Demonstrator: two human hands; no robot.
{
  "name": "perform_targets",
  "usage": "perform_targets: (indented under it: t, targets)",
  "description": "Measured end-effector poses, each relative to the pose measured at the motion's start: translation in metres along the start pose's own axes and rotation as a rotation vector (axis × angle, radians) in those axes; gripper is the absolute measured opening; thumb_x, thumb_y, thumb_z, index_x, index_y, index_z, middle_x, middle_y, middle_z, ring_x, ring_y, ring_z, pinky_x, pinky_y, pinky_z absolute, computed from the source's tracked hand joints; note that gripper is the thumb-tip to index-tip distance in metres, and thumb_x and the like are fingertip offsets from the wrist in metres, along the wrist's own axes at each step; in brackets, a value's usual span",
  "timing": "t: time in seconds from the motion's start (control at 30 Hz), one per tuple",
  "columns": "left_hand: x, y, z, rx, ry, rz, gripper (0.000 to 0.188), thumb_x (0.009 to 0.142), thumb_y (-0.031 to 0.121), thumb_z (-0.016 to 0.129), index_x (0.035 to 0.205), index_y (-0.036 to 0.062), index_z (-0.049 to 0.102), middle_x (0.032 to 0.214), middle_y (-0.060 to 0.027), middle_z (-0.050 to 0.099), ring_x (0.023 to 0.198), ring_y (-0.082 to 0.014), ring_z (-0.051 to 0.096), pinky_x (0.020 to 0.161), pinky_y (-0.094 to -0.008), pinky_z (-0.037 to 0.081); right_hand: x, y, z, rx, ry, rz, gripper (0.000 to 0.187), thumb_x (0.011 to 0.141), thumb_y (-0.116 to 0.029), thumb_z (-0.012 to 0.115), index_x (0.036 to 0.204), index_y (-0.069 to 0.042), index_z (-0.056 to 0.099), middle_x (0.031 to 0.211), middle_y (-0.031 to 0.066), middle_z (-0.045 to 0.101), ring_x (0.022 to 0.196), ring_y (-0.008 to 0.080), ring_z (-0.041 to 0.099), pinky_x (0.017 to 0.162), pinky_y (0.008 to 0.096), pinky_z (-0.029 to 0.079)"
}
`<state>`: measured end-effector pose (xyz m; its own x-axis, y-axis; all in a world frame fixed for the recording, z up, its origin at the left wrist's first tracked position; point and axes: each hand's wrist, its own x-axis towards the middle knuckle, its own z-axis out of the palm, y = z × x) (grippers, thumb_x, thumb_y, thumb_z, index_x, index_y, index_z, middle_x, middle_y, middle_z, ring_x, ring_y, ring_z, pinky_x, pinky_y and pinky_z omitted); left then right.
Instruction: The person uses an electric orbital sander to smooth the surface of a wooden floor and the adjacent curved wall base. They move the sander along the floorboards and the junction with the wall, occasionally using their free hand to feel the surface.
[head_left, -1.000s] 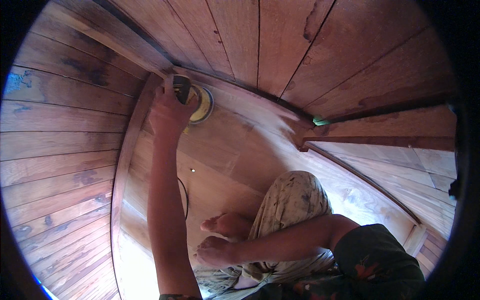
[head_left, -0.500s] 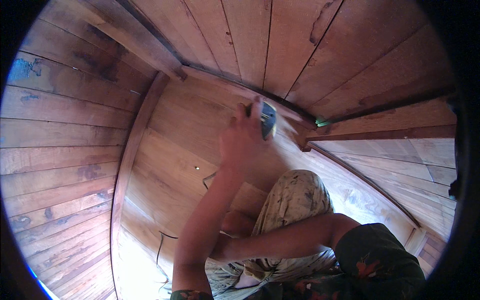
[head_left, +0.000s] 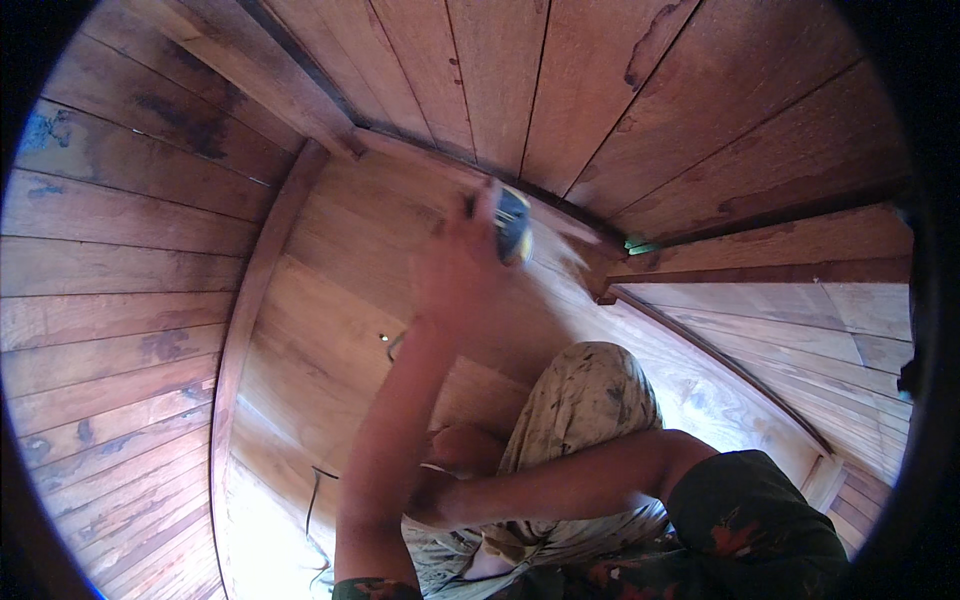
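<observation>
My left hand (head_left: 455, 265) is stretched far out and wrapped round a power sander (head_left: 513, 228), which has a dark body with yellow at its edge. The sander rests against the wooden floor panel (head_left: 340, 250), close to the far beam. Motion smears the fingers somewhat. My right forearm (head_left: 560, 480) lies across my lap in front of my raised knee (head_left: 590, 390) and passes behind the left forearm. The right hand's fingers are hidden there. A thin dark cord (head_left: 313, 500) lies left of my left forearm.
Plank walls rise at the left (head_left: 130, 260) and the far side (head_left: 600, 100). A curved wooden rib (head_left: 250, 260) borders the floor on the left. At right, a wooden ledge (head_left: 720, 370) edges more planks. A small pale spot (head_left: 384, 338) shows on the floor.
My left hand has shifted slightly to the left with the sander. The whole view has also moved a little. My right arm stays across my lap.
</observation>
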<state>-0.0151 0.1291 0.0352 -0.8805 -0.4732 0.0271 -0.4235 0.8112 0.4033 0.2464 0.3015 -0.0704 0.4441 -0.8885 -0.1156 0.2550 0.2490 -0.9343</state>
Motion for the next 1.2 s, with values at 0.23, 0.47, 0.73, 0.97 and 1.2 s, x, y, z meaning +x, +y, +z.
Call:
perform_targets:
  t: [0.23,0.47,0.73,0.97,1.2]
  targets:
    - [0.035,-0.093,-0.038,0.155,0.162,-0.142,0.085,0.085,0.049,0.088,0.153,0.0115,0.053,0.137,-0.0263,0.068,0.111,-0.0482,0.074,0.091,-0.0573,0.062,-0.015,-0.06,-0.029,-0.797,-0.232,-0.092,0.021,0.113,-0.021,0.045,0.105,-0.009,0.06,0.101,0.0095,0.063,0.095,0.0215,0.063,0.088,0.0412,0.053]
    - [0.047,-0.13,-0.062,0.238,0.158,-0.308,0.081,0.083,0.047,0.087,0.148,0.0187,0.049,0.133,-0.024,0.067,0.113,-0.0489,0.073,0.091,-0.0599,0.062,-0.001,0.0,-0.013,0.634,-0.185,-0.414,0.023,0.107,-0.028,0.049,0.093,-0.013,0.06,0.079,0.0043,0.06,0.079,0.0256,0.064,0.074,0.0441,0.051]
    - [0.015,-0.087,-0.048,0.24,0.103,-0.318,0.092,0.084,0.046,0.087,0.159,0.0164,0.045,0.141,-0.0239,0.064,0.118,-0.0483,0.071,0.096,-0.0577,0.06,-0.015,-0.039,-0.011,-0.726,0.083,-0.359,0.02,0.089,-0.023,0.068,0.075,-0.008,0.069,0.068,0.0123,0.069,0.062,0.0335,0.071,0.057,0.0561,0.054]
    - [-0.014,-0.024,-0.025,0.124,-0.002,-0.203,0.092,0.085,0.044,0.088,0.162,0.017,0.044,0.137,-0.0222,0.063,0.113,-0.0443,0.073,0.09,-0.0547,0.063,-0.014,-0.052,-0.012,-0.893,0.062,-0.088,0.023,0.099,-0.019,0.061,0.11,-0.006,0.076,0.11,0.0181,0.077,0.103,0.0341,0.075,0.089,0.0508,0.058]
    - [-0.039,0.025,-0.003,0.118,-0.04,0.0,0.094,0.083,0.039,0.09,0.162,0.0172,0.044,0.134,-0.0187,0.06,0.107,-0.0377,0.075,0.081,-0.0496,0.067,-0.036,-0.075,-0.031,-0.668,-0.012,0.122,0.034,0.113,-0.012,0.045,0.139,-0.007,0.067,0.154,0.0166,0.062,0.146,0.031,0.054,0.122,0.0465,0.041]
